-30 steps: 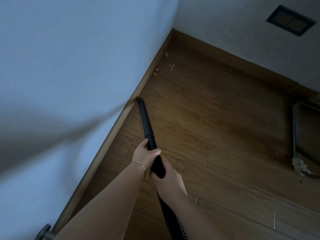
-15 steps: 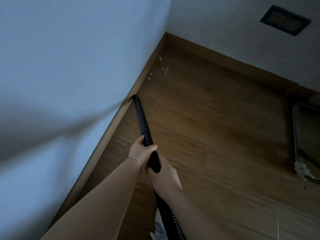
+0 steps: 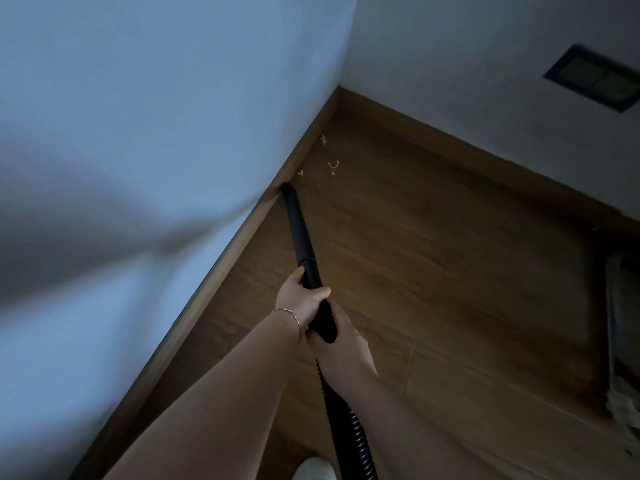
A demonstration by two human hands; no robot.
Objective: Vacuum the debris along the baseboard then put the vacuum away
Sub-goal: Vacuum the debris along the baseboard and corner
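Pale wall (image 3: 138, 133) filled the whole left side, wood floor (image 3: 433, 271) the right, and the wooden baseboard (image 3: 235, 244) ran between them up toward the corner. The black vacuum wand (image 3: 299, 230) lay almost parallel to that baseboard, with its tip down at the floor right against it and the ribbed hose (image 3: 346, 424) running back toward the person.

Both hands were wrapped round the wand. The left hand (image 3: 298, 296) was further up the tube with fingers curled over it, and the right hand (image 3: 341, 344) was just behind, gripping the fat end where the hose joins.

The debris (image 3: 333, 165) was a few tiny pale scraps just past the tip, nearer the corner and a touch out from the baseboard. So basically it sat nearly straight ahead along the wand's own axis. I'd guess a push forward plus a slight swing right would reach it, with the left hand, being nearer, probably steering.
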